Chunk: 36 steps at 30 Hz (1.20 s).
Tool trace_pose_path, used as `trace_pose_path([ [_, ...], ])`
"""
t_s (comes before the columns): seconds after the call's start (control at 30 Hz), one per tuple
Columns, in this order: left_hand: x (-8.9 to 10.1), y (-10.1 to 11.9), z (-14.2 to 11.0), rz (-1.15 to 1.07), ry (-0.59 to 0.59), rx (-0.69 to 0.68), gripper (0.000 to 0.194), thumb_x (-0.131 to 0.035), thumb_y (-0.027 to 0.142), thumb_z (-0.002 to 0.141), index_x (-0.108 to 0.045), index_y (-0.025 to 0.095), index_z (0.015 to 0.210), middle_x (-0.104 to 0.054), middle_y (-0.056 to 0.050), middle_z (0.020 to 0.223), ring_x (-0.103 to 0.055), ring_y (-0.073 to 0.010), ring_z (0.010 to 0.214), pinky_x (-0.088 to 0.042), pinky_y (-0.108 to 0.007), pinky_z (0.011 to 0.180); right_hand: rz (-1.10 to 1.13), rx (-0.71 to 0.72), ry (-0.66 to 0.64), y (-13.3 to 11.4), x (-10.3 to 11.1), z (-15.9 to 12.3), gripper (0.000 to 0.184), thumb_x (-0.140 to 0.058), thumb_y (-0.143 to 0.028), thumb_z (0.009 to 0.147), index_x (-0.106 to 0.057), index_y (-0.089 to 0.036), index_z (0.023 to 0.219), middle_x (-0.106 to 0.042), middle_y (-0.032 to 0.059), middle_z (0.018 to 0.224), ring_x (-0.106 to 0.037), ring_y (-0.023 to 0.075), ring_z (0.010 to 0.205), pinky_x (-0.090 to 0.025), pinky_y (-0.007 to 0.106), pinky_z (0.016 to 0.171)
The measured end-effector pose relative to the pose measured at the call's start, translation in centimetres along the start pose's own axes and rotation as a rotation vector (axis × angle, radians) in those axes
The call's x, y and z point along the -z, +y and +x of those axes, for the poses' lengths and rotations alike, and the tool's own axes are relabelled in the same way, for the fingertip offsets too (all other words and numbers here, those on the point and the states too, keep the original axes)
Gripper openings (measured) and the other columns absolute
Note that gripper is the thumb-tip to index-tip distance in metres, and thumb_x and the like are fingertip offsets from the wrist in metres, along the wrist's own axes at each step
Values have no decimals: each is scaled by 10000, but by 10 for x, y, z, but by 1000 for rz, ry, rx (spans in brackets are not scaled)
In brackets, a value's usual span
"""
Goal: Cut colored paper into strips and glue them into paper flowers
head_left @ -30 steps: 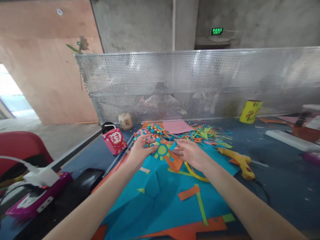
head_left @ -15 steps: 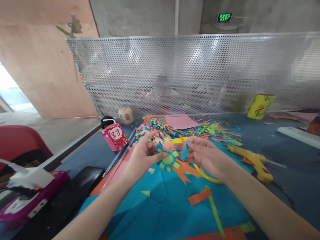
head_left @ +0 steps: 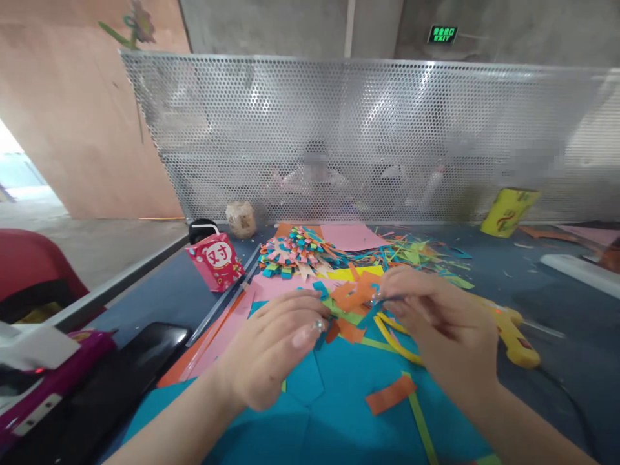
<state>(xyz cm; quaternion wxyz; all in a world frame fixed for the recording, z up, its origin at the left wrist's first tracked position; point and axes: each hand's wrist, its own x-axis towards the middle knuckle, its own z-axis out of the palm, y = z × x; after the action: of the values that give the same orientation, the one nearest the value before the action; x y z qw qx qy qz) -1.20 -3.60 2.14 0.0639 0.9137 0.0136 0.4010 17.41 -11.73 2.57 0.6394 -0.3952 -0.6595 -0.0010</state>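
My left hand [head_left: 283,339], its fingers pinched with the thumb in front, holds the edge of a paper flower [head_left: 356,294] with orange, green and blue strips. Its back side seems turned toward me. Between the thumb and fingers of my right hand [head_left: 448,316] is a blue paper strip [head_left: 369,319], close against the flower's right side. A yellow curved loop [head_left: 394,341] lies beneath, partly covered by the right hand. Blue paper sheets [head_left: 290,420] spread below both hands, with an orange strip [head_left: 391,392] and a green strip [head_left: 422,426] on them.
A yellow glue gun [head_left: 520,342] lies right of my right hand. Behind are fringed paper flowers [head_left: 295,252] and paper scraps [head_left: 411,248]. At left stand a red drink carton [head_left: 217,261] and a black phone [head_left: 157,345]. A perforated metal screen [head_left: 290,129] closes the back.
The flower has turned over, from its round blue-and-green front to its orange strips. My left hand has rolled palm-down and come nearer. The right hand has brought the blue strip down to the flower.
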Motion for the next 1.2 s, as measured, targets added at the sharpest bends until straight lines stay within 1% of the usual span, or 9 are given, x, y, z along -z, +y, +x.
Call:
trace_pose_path([
  [0.1, -3, 2, 0, -46, -6, 12, 264, -350, 81, 801, -510, 180, 985, -664, -96, 843, -606, -185, 885, -498, -355, 790, -114, 104, -44, -2, 0, -1, 195, -537, -69, 751, -599, -236, 832, -623, -11, 745, -571, 138, 732, -460, 312, 734],
  [0.17, -5, 1, 1, -56, -3, 16, 258, -349, 85, 802, -511, 179, 979, -663, -96, 851, -606, -181, 881, -499, -355, 792, -159, 151, -84, -1, 0, -2, 195, -539, -75, 753, -597, -233, 849, -629, -5, 758, -575, 141, 731, -451, 327, 757],
  [0.37, -8, -1, 2, -53, -35, -4, 217, -375, 124, 818, -511, 174, 980, -658, -86, 847, -604, -174, 873, -496, -343, 795, -249, 247, -156, 0, 0, -3, 180, -546, -72, 745, -592, -209, 850, -630, 16, 772, -577, 146, 752, -453, 307, 733],
  [0.57, -10, -1, 0, -57, 38, 52, 233, -417, 78, 791, -524, 183, 969, -656, -71, 831, -604, -167, 867, -488, -306, 792, -291, 281, -168, 1, 2, -1, 182, -547, -87, 747, -591, -220, 862, -627, 16, 771, -574, 154, 752, -458, 313, 721],
  [0.67, -10, -1, 0, -82, 49, 68, 199, -440, 87, 783, -530, 175, 937, -651, -77, 816, -604, -176, 848, -495, -300, 764, -281, 289, -204, 1, 2, -1, 174, -538, -78, 747, -590, -199, 861, -630, 27, 793, -573, 153, 779, -457, 311, 745],
  [0.83, -11, 1, 3, -89, 78, 110, 153, -448, 87, 786, -535, 174, 876, -638, -61, 787, -606, -166, 796, -498, -299, 747, -265, 284, -260, -1, 1, 1, 190, -531, -96, 755, -584, -217, 893, -648, 16, 809, -585, 158, 792, -465, 319, 745],
  [0.97, -13, 2, 2, -89, 99, 165, 144, -485, 81, 770, -550, 183, 848, -643, -44, 799, -609, -154, 793, -496, -290, 771, -250, 240, -280, -1, 0, 0, 180, -526, -120, 762, -573, -228, 899, -649, 18, 823, -587, 164, 814, -467, 324, 750],
  [1.07, -16, 1, 0, -85, 122, 174, 211, -493, 59, 757, -540, 195, 912, -647, -29, 804, -609, -144, 804, -497, -299, 789, -249, 196, -291, 2, -1, -2, 190, -508, -117, 775, -568, -242, 905, -642, 15, 813, -580, 165, 819, -469, 325, 732],
  [1.2, -18, 0, 2, -86, 166, 161, 302, -501, 47, 745, -502, 214, 996, -629, 3, 743, -616, -125, 734, -507, -282, 761, -241, 173, -294, 4, -2, -3, 185, -514, -106, 775, -568, -238, 894, -634, 14, 799, -568, 161, 809, -462, 323, 726],
])
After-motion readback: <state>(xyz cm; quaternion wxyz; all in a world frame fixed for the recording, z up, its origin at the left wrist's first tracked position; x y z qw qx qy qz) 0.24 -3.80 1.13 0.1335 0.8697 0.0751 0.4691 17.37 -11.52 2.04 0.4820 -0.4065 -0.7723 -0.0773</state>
